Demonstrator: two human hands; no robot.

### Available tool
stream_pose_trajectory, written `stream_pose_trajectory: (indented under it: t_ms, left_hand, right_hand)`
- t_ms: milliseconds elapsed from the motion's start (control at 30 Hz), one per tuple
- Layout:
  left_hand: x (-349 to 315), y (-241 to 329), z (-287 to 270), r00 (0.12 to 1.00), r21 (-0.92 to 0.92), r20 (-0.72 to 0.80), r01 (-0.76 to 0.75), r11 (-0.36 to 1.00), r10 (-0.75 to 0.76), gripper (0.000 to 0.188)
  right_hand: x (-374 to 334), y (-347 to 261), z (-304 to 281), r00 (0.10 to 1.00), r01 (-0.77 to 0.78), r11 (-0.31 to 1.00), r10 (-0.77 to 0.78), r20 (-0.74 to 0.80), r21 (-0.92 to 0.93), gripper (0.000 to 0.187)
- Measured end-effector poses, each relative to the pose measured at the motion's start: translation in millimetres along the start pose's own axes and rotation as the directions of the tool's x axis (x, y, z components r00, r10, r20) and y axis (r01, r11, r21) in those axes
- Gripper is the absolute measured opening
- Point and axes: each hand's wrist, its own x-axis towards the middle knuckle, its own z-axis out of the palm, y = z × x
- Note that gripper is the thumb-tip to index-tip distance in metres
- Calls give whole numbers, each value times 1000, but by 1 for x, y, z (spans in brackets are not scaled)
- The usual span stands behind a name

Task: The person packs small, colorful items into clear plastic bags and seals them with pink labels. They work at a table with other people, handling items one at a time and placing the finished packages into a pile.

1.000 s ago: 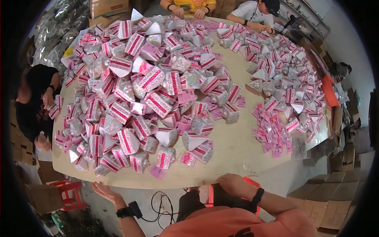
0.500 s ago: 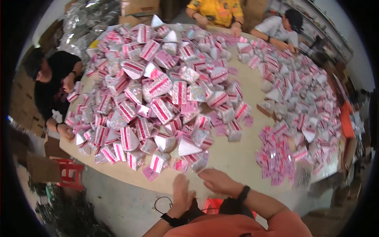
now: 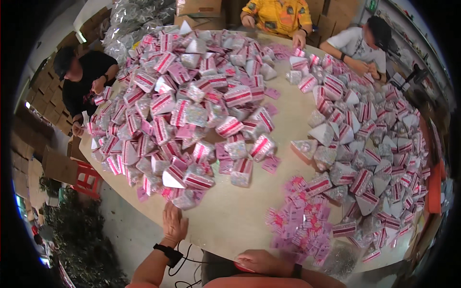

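Observation:
My left hand rests flat on the near edge of the round wooden table, fingers spread, holding nothing; a dark watch sits on its wrist. Just beyond its fingertips lies the near end of a big pile of pink-and-white wedge-shaped packets. My right hand is low by my chest, below the table edge, fingers curled with nothing visible in it. A loose heap of small pink tags lies on the table to its right.
A second pile of packets covers the table's right side. Three people sit around the table: one in black at the left, one in yellow and one in white at the far side. A red stool and cardboard boxes stand at the left.
The view has swung right and closer to the table. My left hand has come up from below the edge to lie flat on the table; my right hand has drawn back toward my chest.

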Motion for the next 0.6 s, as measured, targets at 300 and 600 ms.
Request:
stream_pose_trajectory:
  t_ms: [300, 600]
  left_hand:
    - [9, 9, -1, 997, 34, 58, 54, 998, -56, 54]
    - [5, 9, -3, 997, 22, -36, -70, 997, 71, 48]
  right_hand:
    - [-34, -1, -4, 995, -48, 998, 44, 86, 41, 31]
    - [-49, 43, 40, 966, 129, 988, -144, -216, -80, 25]
